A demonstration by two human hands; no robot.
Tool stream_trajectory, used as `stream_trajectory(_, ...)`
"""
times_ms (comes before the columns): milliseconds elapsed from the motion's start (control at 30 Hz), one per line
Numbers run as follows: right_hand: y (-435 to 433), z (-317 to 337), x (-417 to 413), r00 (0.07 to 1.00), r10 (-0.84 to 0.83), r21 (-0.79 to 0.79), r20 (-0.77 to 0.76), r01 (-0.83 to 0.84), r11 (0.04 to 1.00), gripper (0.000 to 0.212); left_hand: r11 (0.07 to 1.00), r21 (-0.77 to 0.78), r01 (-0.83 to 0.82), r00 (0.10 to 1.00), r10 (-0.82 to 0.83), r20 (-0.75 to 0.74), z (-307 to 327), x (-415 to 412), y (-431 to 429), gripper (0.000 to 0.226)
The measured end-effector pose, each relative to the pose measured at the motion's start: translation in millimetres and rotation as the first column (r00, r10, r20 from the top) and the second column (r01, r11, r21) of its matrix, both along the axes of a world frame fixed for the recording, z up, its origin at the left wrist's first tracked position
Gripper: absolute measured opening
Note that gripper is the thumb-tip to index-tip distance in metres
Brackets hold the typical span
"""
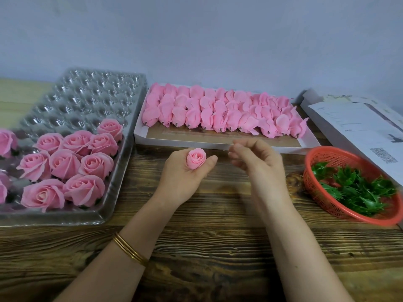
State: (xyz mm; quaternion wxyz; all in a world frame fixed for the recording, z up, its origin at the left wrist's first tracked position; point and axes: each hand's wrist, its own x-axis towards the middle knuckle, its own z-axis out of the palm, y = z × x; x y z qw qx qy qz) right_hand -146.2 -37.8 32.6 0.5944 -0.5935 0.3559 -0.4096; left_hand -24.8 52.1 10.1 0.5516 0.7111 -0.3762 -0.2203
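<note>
My left hand (pixel 185 177) grips a small pink rose bud (pixel 196 159) upright between thumb and fingers, above the wooden table (pixel 218 247). My right hand (pixel 257 162) hovers just to the right of it with fingers loosely curled and nothing visible in them. Behind the hands, a white cardboard box (pixel 218 143) holds several rows of closed pink rose buds (pixel 218 112). On the left, a clear plastic cell tray (pixel 87 92) carries several opened pink roses (pixel 65 166) in its near cells.
A red plastic basket (pixel 322 158) with green leaf-shaped calyx pieces (pixel 357 188) sits at the right. Printed papers (pixel 359 123) lie behind it. A pale wall rises behind the table. Gold bangles circle my left wrist (pixel 128 249).
</note>
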Motion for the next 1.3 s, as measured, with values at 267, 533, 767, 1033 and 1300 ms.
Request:
stream_trajectory(267, -44, 20, -44, 0.969, -0.205, -0.174, -0.135, 0.18, 0.968, 0.015, 1.0, -0.003, -0.013, 0.998, 0.013, -0.059, 3, 1, 1, 0.042)
stream_trajectory(533, -72, 19, -90, 0.672, -0.528, -0.432, -0.518, 0.328, 0.84, 0.003, 1.0, 0.005, -0.015, 0.998, 0.015, -0.054, 1, 2, 1, 0.042)
stream_trajectory(767, -79, 20, -101, 0.412, -0.548, -0.456, -0.728, 0.304, 0.836, 0.017, 0.999, 0.026, -0.035, 0.997, 0.037, -0.074, 1, 3, 1, 0.035)
stream_trajectory(1033, -84, 18, -96, 0.344, -0.442, -0.371, -0.829, 0.252, 0.894, 0.018, 0.998, 0.04, -0.038, 0.995, 0.041, -0.089, 2, 3, 0, 0.033)
stream_trajectory(1300, -89, 15, -96, 0.307, -0.423, -0.361, -0.853, 0.239, 0.901, 0.02, 0.998, 0.05, -0.036, 0.995, 0.04, -0.088, 0, 3, -1, 0.031)
